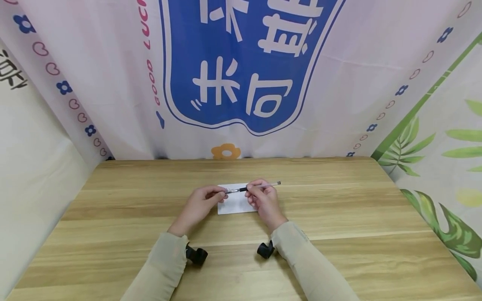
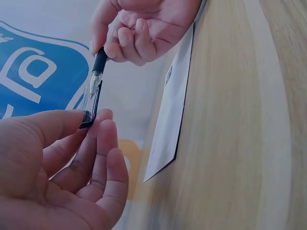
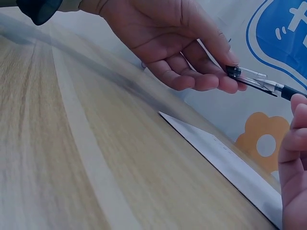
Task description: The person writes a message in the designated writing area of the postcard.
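Over a white sheet of paper (image 1: 235,205), both hands hold parts of one pen. The right hand (image 1: 266,204) pinches the pen (image 2: 99,62) by its black grip, and the clear barrel extends past that hand to the right. Between thumb and fingertips, the left hand (image 1: 199,205) pinches the closed end of a clear pen cap (image 2: 88,102) with a black clip. In the left wrist view the pen's metal tip lies within the mouth of the cap. The other fingers of both hands are loosely bent.
The sheet lies flat on a wooden table (image 1: 132,200), with faint markings on it. Black wrist cameras (image 1: 196,255) hang at both sleeves. Behind the table's far edge hangs a printed cloth (image 1: 324,104); more patterned cloth is at the right side.
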`<state>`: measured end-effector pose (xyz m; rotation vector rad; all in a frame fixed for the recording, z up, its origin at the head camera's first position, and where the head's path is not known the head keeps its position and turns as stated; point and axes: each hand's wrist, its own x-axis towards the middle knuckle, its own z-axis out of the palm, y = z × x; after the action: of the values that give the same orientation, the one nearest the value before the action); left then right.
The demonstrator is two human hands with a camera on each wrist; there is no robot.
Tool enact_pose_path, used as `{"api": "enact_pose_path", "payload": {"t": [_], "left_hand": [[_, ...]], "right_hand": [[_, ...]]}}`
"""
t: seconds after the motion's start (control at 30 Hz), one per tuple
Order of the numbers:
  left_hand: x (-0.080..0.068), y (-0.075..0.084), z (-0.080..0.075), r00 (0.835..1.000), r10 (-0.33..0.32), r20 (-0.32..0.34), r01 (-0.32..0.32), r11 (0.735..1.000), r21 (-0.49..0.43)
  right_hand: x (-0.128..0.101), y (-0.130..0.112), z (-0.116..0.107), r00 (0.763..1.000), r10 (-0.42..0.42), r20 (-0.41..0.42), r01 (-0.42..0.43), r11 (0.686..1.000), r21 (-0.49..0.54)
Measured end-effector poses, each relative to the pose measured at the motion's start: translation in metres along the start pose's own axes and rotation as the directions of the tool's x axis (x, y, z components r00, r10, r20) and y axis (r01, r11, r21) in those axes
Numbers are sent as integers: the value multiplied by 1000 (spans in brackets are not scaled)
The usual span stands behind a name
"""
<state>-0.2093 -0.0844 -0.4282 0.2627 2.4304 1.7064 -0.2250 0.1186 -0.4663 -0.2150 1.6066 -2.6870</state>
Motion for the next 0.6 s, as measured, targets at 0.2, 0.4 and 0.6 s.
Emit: {"api": "enact_pose_path", "payload": {"t": [0.2,0.4,0.6], "left_hand": [[1,0,2,1000,16,0,-16,999,-37],[0,1,2,1000,25,4,-24,998,-66],[-1,2,3,1000,17,2,-17,993,-119]], "right_hand": [[-1,1,0,1000,11,19,-11,1000,-3],[-1,2,-1,999,24,27,-25,1000,10],[-2,0,0,998,26,54,-27,999,31]]}}
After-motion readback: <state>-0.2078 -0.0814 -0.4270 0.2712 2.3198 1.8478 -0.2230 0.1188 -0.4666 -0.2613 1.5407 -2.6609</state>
